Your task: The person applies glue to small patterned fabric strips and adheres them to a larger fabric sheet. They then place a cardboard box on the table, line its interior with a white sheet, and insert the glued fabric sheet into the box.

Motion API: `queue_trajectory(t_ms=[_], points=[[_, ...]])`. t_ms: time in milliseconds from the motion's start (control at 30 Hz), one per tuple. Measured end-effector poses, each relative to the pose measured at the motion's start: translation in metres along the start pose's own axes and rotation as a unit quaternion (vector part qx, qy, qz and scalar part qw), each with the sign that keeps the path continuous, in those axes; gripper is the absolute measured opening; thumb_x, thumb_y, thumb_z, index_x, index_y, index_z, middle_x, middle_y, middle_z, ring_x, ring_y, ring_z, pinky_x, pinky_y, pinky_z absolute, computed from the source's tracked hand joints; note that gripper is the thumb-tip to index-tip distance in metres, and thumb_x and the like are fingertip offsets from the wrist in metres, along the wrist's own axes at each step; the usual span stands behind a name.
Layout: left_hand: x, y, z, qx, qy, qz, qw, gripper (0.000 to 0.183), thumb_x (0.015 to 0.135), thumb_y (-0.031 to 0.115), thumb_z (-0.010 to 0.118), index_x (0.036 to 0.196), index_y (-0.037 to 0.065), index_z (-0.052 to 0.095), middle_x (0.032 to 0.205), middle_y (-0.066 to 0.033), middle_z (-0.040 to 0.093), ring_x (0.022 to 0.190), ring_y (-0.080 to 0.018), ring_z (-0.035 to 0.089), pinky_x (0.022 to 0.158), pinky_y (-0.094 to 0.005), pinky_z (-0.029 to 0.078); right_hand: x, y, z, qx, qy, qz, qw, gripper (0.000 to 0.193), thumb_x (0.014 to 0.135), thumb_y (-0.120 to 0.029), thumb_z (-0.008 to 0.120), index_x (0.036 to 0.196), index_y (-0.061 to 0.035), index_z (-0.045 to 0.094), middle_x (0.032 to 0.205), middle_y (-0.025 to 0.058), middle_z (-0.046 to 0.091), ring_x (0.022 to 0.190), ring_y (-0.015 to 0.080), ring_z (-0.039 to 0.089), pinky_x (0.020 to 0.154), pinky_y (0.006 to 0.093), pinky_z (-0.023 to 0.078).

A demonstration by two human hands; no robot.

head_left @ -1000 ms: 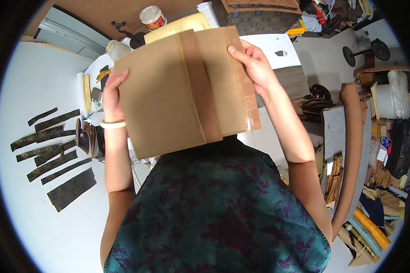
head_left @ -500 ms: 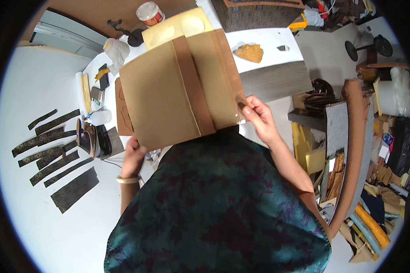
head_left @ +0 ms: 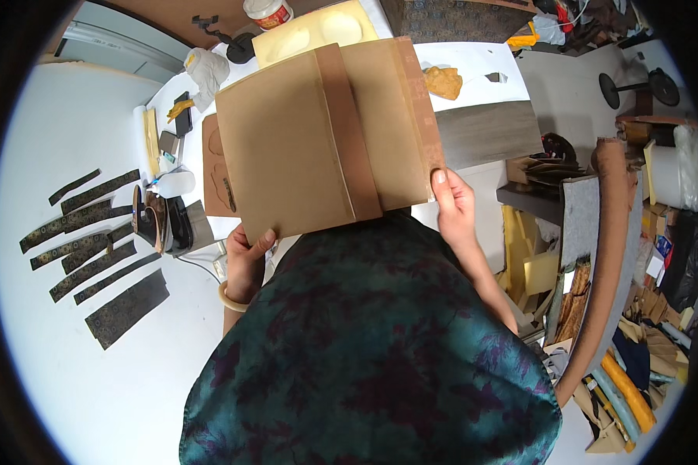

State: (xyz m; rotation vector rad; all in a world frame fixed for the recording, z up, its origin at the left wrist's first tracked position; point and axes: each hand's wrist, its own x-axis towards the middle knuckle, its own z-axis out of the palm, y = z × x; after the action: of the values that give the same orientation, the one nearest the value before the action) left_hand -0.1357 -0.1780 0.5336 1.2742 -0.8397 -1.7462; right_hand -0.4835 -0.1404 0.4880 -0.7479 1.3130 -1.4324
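Between both hands I hold up a flat, stiff-looking brown panel (head_left: 287, 147). A darker reddish-brown band (head_left: 353, 139) crosses it from top to bottom, and a similar strip runs down its right edge. My left hand (head_left: 248, 260) grips the lower left corner, thumb on the front and the other fingers partly hidden behind. At the lower right edge my right hand (head_left: 455, 205) pinches the panel, its thumb lying on the edge strip. Whether the panel is leather, card or fabric I cannot tell. Below it hangs the dark green patterned cloth (head_left: 364, 341) over my front.
Behind the panel stands a white table (head_left: 481, 66) with a yellow foam block (head_left: 310, 35), a white tub (head_left: 267, 12) and an orange-brown scrap (head_left: 443, 81). Patterned dark strips (head_left: 93, 256) lie left, near an iron (head_left: 151, 221). A brown roll (head_left: 609, 232) stands right.
The panel has shifted a little to the right in view. My left hand has moved right with it, its thumb now over the panel's front. The right hand still grips the right edge.
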Motion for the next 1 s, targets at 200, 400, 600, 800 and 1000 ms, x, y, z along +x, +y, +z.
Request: queue_trajectory(t_ms=[200,400,600,800,1000], points=[[-0.002,-0.024,-0.011,0.094,0.029,0.068,0.993,0.025,0.079,-0.002,0.083,0.1,0.0,0.07,0.093,-0.0046,0.074,0.082,-0.0102,0.065,0.075,-0.0247,0.051,-0.001,0.005,-0.018,-0.12,-0.113,-0.068,0.984,0.013,0.089,0.005,0.07,0.1,-0.0006,0.069,0.093,0.0021,0.075,0.092,0.0097,0.068,0.084,0.0271,0.052],[0.004,-0.021,-0.029,0.111,-0.017,0.066,0.992,0.024,0.079,-0.003,0.083,0.1,-0.001,0.071,0.093,-0.0065,0.074,0.084,-0.0126,0.068,0.08,-0.0282,0.055,-0.001,0.007,-0.029,-0.174,-0.137,-0.065,0.973,0.021,0.086,0.004,0.075,0.105,-0.001,0.068,0.094,0.0061,0.076,0.089,0.0106,0.07,0.08,0.0274,0.055],[0.012,-0.063,-0.049,0.178,0.008,0.125,0.976,0.02,0.087,-0.001,0.077,0.105,-0.001,0.068,0.098,-0.0049,0.072,0.093,-0.0149,0.066,0.086,-0.0303,0.052,0.004,0.057,-0.056,-0.332,-0.165,-0.025,0.928,0.041,0.087,-0.009,0.078,0.126,-0.0067,0.064,0.097,0.0098,0.075,0.081,0.0131,0.067,0.07,0.0301,0.052],[0.084,0.032,-0.039,0.299,0.018,0.241,0.923,0.018,0.097,0.007,0.067,0.113,0.001,0.066,0.101,-0.0041,0.07,0.093,-0.0109,0.062,0.081,-0.0269,0.051,0.062,-0.003,-0.018,-0.313,-0.072,-0.109,0.941,0.024,0.096,-0.022,0.068,0.114,-0.0049,0.068,0.081,0.0059,0.072,0.071,0.0093,0.062,0.065,0.0315,0.05],[0.209,0.099,-0.018,0.027,-0.017,0.121,0.992,0.033,0.1,0.016,0.063,0.128,-0.002,0.059,0.116,-0.0102,0.07,0.102,-0.0177,0.067,0.091,-0.0314,0.052,0.172,-0.036,0.031,0.031,-0.106,-0.006,0.994,0.024,0.106,-0.025,0.055,0.119,-0.0052,0.062,0.101,0.0002,0.069,0.09,0.0067,0.063,0.082,0.0253,0.052]])
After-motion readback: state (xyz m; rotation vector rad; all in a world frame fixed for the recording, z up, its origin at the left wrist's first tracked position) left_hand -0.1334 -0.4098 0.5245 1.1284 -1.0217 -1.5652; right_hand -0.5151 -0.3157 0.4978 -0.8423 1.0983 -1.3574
